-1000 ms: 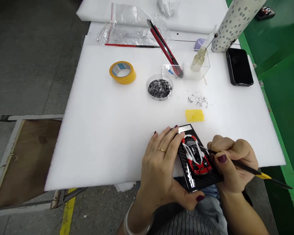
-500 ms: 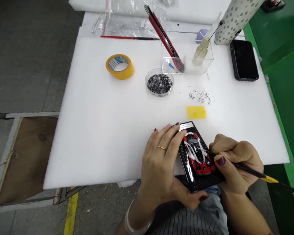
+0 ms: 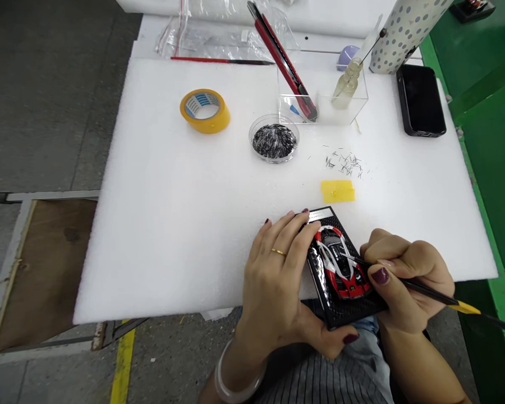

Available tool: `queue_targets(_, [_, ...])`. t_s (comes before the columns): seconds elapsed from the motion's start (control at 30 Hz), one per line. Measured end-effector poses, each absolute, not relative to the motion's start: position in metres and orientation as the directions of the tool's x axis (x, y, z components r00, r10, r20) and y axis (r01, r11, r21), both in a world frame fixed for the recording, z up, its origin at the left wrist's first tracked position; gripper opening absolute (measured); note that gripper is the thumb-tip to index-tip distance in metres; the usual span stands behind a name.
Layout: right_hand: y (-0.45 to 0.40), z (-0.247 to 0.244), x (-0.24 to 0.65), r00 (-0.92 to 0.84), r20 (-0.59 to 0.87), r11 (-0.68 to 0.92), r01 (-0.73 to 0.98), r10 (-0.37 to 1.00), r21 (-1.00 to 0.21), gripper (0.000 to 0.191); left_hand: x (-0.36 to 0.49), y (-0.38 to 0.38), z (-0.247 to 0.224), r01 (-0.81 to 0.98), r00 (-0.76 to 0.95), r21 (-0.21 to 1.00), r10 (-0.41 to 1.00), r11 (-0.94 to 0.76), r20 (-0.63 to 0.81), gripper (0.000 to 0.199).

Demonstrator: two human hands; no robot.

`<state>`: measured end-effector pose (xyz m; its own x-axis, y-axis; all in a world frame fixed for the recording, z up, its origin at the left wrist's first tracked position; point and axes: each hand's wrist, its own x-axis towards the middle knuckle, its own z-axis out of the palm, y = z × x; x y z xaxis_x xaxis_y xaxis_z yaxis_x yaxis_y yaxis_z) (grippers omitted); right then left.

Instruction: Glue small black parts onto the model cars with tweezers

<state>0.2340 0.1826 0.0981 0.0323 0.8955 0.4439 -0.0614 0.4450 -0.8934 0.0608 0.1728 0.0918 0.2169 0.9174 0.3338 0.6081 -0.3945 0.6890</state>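
Note:
A red, white and black model car (image 3: 349, 283) sits on a black textured display base (image 3: 340, 320). My left hand (image 3: 278, 286) grips that base by its edges, fingers over the far left side and thumb along the near edge. Pinched between the thumb and fingers of my right hand (image 3: 408, 280) is a thin black-and-yellow paintbrush (image 3: 431, 290). Its fine tip reaches over the middle of the car; whether it touches is too small to tell. Just beyond the base, a piece of yellow tape (image 3: 338, 191) lies on the white foam board (image 3: 172, 224).
Short black fibres (image 3: 347, 163) are scattered beyond the tape, beside a round dish (image 3: 274, 140) full of them. Farther back are a yellow tape roll (image 3: 223, 118), a clear box (image 3: 324, 115) holding a red utility knife (image 3: 281, 56) and small bottle (image 3: 345, 87), and a black phone-like device (image 3: 423, 101).
Both hands, the base and the brush hold nearly the same pose. The whole view has shifted very slightly.

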Motion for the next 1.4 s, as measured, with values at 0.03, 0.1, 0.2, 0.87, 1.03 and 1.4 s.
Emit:
queue_targets(0.03, [0.182, 0.098, 0.234, 0.029, 0.443, 0.444, -0.068, 0.896, -0.893, 0.021, 0.061, 0.173, 0.092, 0.608, 0.217, 0.688, 0.917, -0.396, 0.335, 0.105])
queue_targets(0.1, [0.183, 0.098, 0.235, 0.027, 0.449, 0.45, -0.076, 0.893, -0.89, 0.021, 0.061, 0.173, 0.092, 0.609, 0.216, 0.688, 0.917, -0.396, 0.337, 0.105])
queue_targets(0.2, [0.184, 0.099, 0.235, 0.02, 0.46, 0.46, -0.089, 0.888, -0.884, 0.021, 0.061, 0.173, 0.092, 0.608, 0.22, 0.69, 0.918, -0.393, 0.329, 0.105])
queue_targets(0.87, [0.185, 0.107, 0.231, 0.284, 0.362, 0.393, -0.06, 0.888, -0.918, 0.017, 0.069, 0.173, 0.095, 0.657, 0.179, 0.659, 0.925, -0.365, 0.335, 0.108])
queue_targets(1.03, [0.172, 0.102, 0.249, 0.469, 0.336, 0.331, 0.096, 0.817, -0.939, 0.02, 0.098, 0.175, 0.098, 0.716, 0.075, 0.596, 0.889, -0.364, 0.452, 0.108])
queue_targets(1.4, [0.152, 0.122, 0.291, 0.095, -0.026, -0.06, 0.374, 0.995, -0.926, 0.019, 0.137, 0.172, 0.098, 0.802, 0.048, 0.482, 0.841, -0.354, 0.539, 0.088])
